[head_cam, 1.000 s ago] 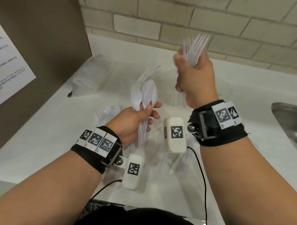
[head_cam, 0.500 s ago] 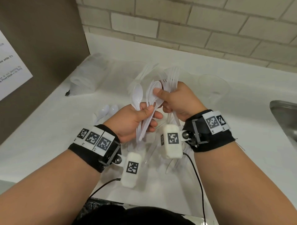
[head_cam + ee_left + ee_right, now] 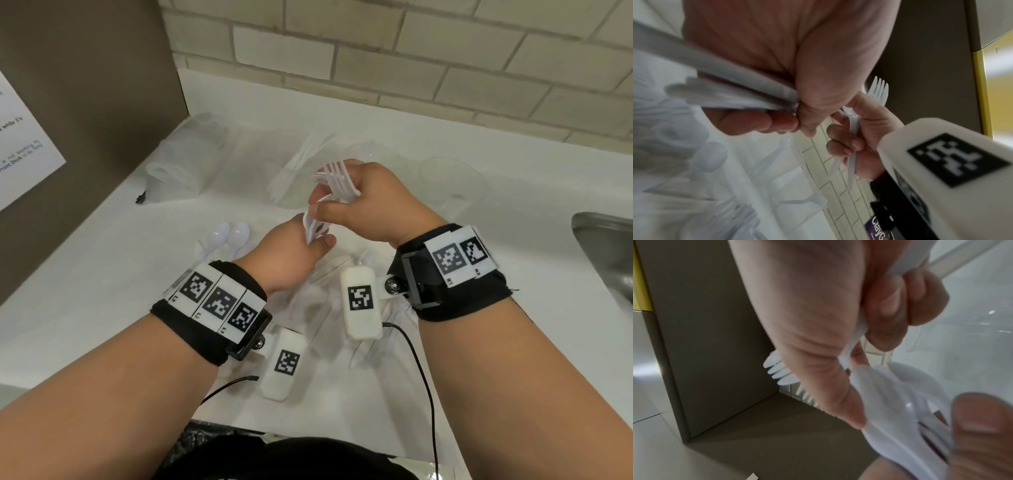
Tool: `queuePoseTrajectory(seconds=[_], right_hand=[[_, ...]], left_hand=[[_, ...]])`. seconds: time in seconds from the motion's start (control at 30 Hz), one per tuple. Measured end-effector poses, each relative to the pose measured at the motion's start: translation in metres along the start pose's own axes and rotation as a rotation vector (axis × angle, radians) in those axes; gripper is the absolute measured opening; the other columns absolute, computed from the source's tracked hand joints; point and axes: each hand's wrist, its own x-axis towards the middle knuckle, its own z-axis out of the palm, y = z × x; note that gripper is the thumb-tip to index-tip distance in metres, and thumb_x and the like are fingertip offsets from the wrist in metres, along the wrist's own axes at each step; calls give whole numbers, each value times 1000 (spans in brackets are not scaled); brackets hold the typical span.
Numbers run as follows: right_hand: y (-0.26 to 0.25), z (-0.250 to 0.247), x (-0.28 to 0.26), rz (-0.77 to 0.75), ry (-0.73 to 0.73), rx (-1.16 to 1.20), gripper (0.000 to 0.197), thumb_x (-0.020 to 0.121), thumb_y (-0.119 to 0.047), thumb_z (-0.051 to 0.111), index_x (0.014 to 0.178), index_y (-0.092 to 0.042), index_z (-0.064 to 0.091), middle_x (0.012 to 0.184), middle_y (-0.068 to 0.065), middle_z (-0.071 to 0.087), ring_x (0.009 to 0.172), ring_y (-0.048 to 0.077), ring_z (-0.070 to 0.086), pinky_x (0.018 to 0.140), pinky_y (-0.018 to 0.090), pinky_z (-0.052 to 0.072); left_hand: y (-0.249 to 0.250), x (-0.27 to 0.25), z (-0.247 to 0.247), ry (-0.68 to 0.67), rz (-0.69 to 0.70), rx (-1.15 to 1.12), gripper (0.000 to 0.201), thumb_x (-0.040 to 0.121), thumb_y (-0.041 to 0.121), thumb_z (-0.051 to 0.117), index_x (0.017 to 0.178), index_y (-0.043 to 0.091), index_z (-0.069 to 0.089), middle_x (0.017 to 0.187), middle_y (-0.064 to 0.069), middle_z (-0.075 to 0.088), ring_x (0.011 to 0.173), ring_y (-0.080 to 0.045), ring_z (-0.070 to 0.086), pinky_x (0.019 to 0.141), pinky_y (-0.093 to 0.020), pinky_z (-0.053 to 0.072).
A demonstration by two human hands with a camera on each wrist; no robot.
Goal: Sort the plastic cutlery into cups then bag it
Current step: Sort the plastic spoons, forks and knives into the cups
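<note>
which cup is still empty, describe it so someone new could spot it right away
Start at the steel sink on the counter's right edge and look just left of it, toward the brick wall. The clear plastic cup there stands beyond the right hand. Unlike the clear cup with knives further left, it appears to hold nothing.
</note>
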Motion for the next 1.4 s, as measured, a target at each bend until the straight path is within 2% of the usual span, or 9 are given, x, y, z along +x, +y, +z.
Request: queuePoseTrajectory(seconds=[0.1, 0.3, 0.43, 0.73, 0.87, 0.97, 1.07, 1.27, 1.4], right_hand=[[0, 1, 3, -27, 5, -102, 13, 82, -26, 68, 85, -13, 67, 96, -2, 57, 89, 17, 58, 74, 26, 46], [-4, 5, 1, 22, 211, 155, 16, 86, -21, 65, 91, -6, 65, 84, 3, 66, 79, 20, 62, 71, 32, 49], [-6, -3, 4, 22, 345, 241, 14, 92, -22, 58, 91, -9, 60, 85, -4, 71, 71, 1, 59, 67, 21, 48], [-8, -1, 1, 97, 195, 179, 15, 78, -18, 74, 79, -6, 65, 91, 15, 70, 87, 30, 66, 84, 47, 53], [-8, -2, -1, 144, 196, 383, 13, 81, -14, 73, 72, -14, 63, 69, -3, 66, 67, 13, 65, 63, 33, 56], [-8, -6, 1, 173, 271, 530, 21, 84, -13, 70, 67, -17, 58, 46, -16, 55, 41, -2, 50, 41, 12, 38], [-8, -14, 6, 136, 393, 559, 13, 90, -19, 63, 78, -20, 58, 57, -15, 65, 42, -3, 49, 46, 14, 36], [4, -56, 30, 22, 681, 705, 7, 99, -12, 39, 103, -18, 41, 100, 30, 64, 69, 23, 68, 57, 30, 54], [19, -62, 52, 4, 753, 633, 26, 96, -6, 40, 120, -15, 36, 79, 13, 55, 50, 22, 56, 55, 36, 58]], left_hand=[[2, -1, 3, 10, 14, 5, 30, 98, 28, 49, 127, 19, 50, 78, 5, 56, 91, -5, 54, 59, -21, 37], [-1, 1, 2, 1, -47, -143, 30, 95, 31, 53, 100, 1, 54, 61, 0, 47, 53, -15, 42, 55, -28, 37], [-4, -1, 4, -40, -65, -255, 23, 94, 31, 55, 81, 14, 47, 58, -1, 42, 48, -14, 38, 47, -26, 37], [-3, 5, 5, -13, -31, -280, 23, 94, 31, 56, 75, 21, 49, 51, 6, 45, 46, -13, 40, 51, -29, 37], [-5, 8, 2, -17, -43, -260, 23, 93, 33, 58, 73, 23, 52, 50, 8, 45, 49, -15, 42, 55, -32, 37], [-7, 9, 2, -20, -41, -234, 29, 92, 34, 59, 69, 21, 48, 48, 12, 43, 50, -13, 41, 55, -31, 37], [-10, 7, 5, -52, -45, -231, 29, 92, 33, 59, 71, 19, 46, 51, 11, 41, 49, -12, 37, 52, -29, 34], [-15, 7, 2, -31, -135, -445, 21, 93, 33, 58, 84, 14, 57, 54, 7, 45, 48, -13, 40, 48, -28, 37], [-13, 12, -3, 45, -174, -556, 29, 93, 36, 57, 82, 10, 58, 53, 1, 52, 52, -19, 51, 54, -30, 47]])
